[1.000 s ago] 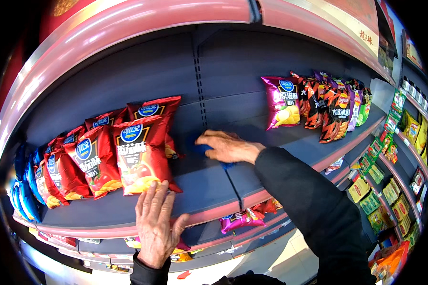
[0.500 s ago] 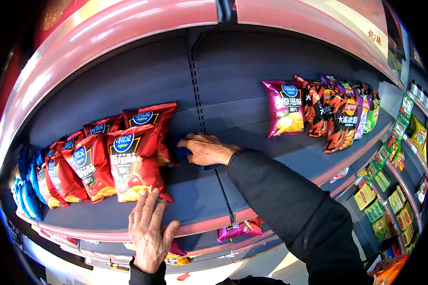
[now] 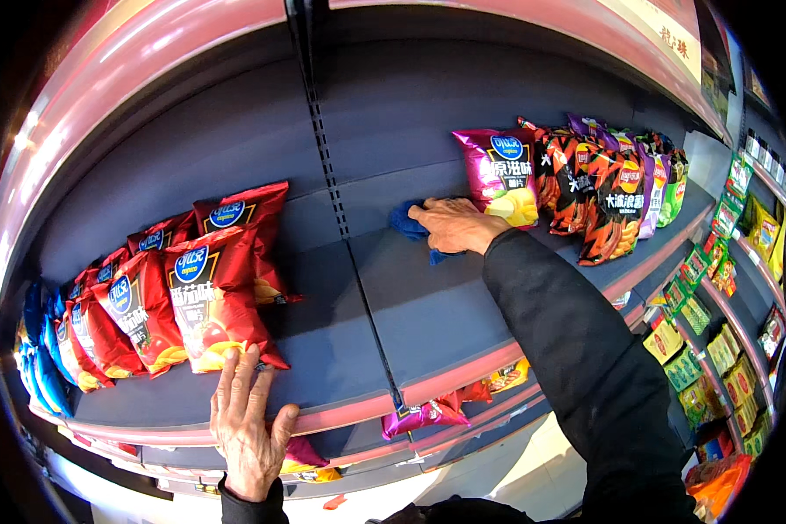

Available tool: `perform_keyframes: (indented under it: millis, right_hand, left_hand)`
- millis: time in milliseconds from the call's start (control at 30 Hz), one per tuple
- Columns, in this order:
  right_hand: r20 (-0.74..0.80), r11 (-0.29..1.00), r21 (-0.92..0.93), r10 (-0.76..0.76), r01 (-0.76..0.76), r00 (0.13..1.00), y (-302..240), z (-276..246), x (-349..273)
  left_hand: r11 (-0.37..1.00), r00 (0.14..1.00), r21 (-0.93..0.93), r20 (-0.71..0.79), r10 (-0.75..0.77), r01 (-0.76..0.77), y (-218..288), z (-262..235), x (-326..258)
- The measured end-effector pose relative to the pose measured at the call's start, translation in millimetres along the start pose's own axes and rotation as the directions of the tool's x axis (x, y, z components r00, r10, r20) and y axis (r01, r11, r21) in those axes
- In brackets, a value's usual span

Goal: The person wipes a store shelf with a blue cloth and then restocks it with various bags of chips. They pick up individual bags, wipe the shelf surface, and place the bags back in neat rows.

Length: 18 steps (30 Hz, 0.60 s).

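While the right hand point(image 3: 454, 225) lies palm down toward the back of the grey shelf point(image 3: 437, 297), its fingers are curled over a blue cloth point(image 3: 405, 221) and grasp it. Cloth position: on the shelf surface, right of the seam, bunched out past the fingertips on the left, with a bit more showing below the hand. Nearest item to this hand: a purple chip bag point(image 3: 496, 175), upright, just to its right.

Left hand point(image 3: 246, 428): released, fingers straight, thumb spread away. Its fingertips meet the lower edge of the front red chip bag point(image 3: 214, 306); the palm is in front of the pink shelf edge point(image 3: 463, 372). Whether the fingers press on the bag, cannot tell.

Surroundings: more red bags stand in rows to the left, with blue bags point(image 3: 45, 375) at the far end. Beyond the purple bag, black-and-orange bags point(image 3: 616, 210) lean together, a green bag point(image 3: 672, 192) at the end. Both forearms in black sleeves point(image 3: 576, 349).
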State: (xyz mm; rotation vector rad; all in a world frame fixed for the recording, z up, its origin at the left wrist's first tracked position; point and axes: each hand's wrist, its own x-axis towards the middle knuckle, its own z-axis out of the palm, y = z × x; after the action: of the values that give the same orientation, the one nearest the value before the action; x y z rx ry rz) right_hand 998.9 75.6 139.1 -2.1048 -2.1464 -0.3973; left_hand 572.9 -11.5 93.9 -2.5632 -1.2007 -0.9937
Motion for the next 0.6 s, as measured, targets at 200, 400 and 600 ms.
perform_keyframes:
  millis: [200, 400, 600]
  right_hand:
    - [0.101, 0.972, 0.201, -0.144, 0.121, 0.984, -19, -23, -20]
    - [0.088, 0.879, 0.365, -0.361, 0.307, 0.928, -53, -55, -94]
    - [0.041, 0.744, 0.57, -0.451, 0.35, 0.891, -78, -82, -137]
  left_hand:
    - [0.999, 1.0, 0.041, -0.026, 0.006, -0.005, -4, 0, -4]
    - [0.999, 1.0, 0.055, -0.012, 0.003, -0.002, -7, 0, -7]
    - [0.997, 0.997, 0.014, -0.025, 0.076, -0.075, -6, 0, -2]
